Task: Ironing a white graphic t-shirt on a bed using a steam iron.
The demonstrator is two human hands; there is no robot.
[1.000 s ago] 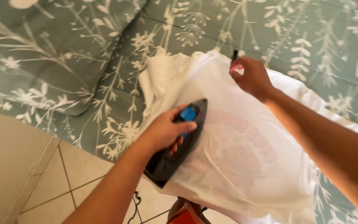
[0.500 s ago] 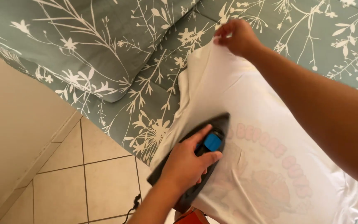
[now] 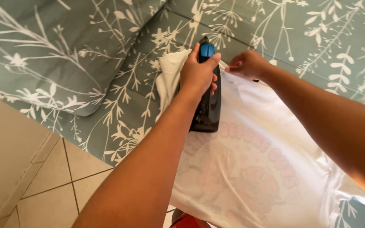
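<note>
A white T-shirt (image 3: 250,169) with a faint pink print showing through lies spread over a board in front of the bed. My left hand (image 3: 197,74) grips the handle of a black iron (image 3: 208,107) with a blue button, pressed flat on the shirt's upper part near its far edge. My right hand (image 3: 246,64) pinches the far edge of the shirt just right of the iron and holds the fabric taut. A small dark thing shows under my right wrist; what it is I cannot tell.
A bed with a grey-green cover printed with white plants (image 3: 317,38) fills the back, with a matching pillow (image 3: 51,50) at the left. Beige floor tiles (image 3: 51,181) lie at the lower left. A red object (image 3: 189,221) shows below the shirt's near edge.
My left hand has slid the iron from the shirt's near left side up to its far edge, beside my right hand. My right hand stays pinched on the fabric.
</note>
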